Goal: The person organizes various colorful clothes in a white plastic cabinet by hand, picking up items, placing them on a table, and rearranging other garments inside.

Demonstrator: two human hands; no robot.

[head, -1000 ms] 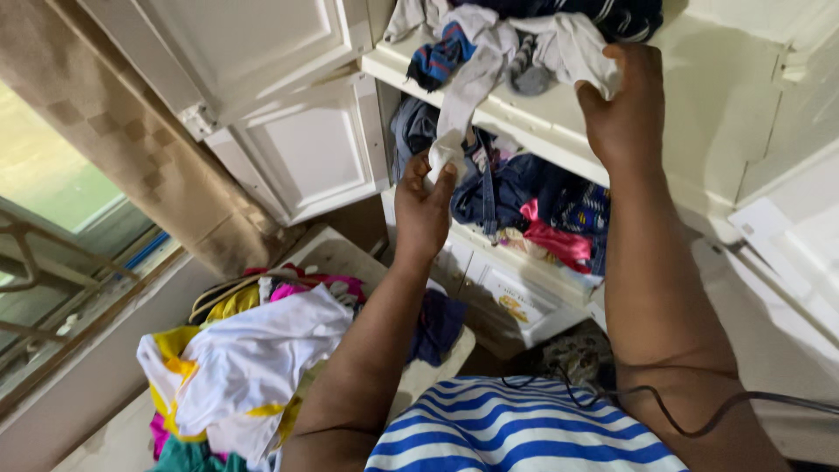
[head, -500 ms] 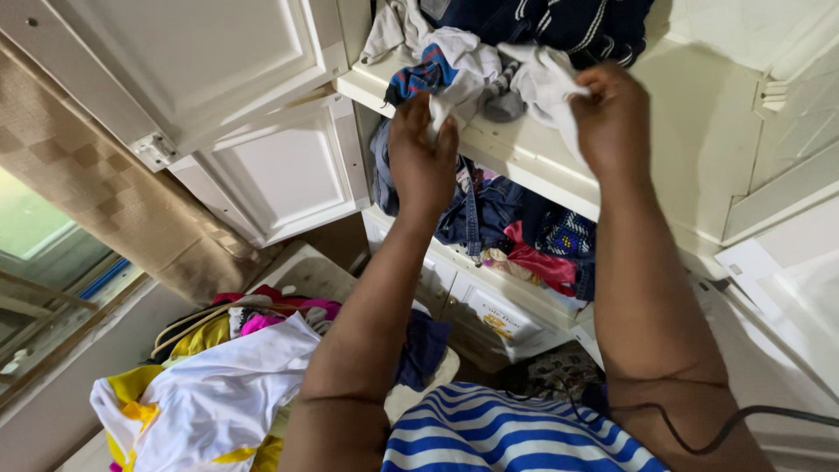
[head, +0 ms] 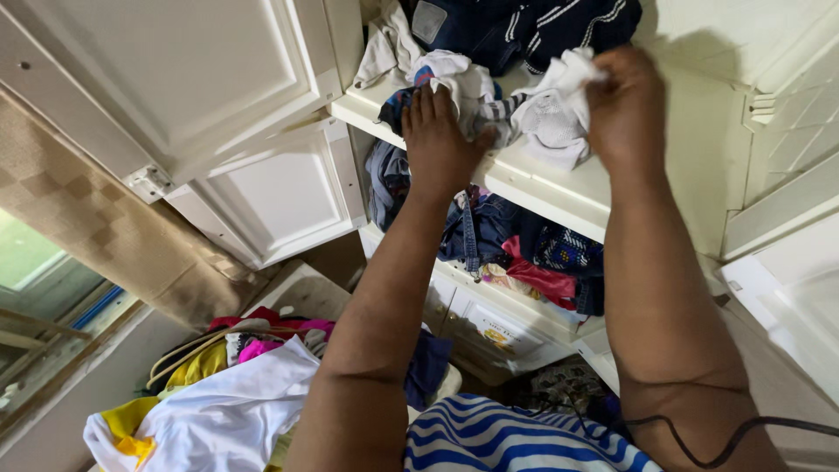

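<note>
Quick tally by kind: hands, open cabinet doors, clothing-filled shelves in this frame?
Bare hands: 2, left hand pressing the clothes, right hand gripping a white mesh cloth
Open white panelled cabinet doors: 2, upper, lower
Shelves holding clothes: 2, upper, lower
Total: 6

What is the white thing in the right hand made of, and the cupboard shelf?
The white garment in the right hand looks like soft woven or knit cloth: it crumples and folds. The shelf looks like smooth cream-painted wood or plastic; I cannot tell which.
</note>
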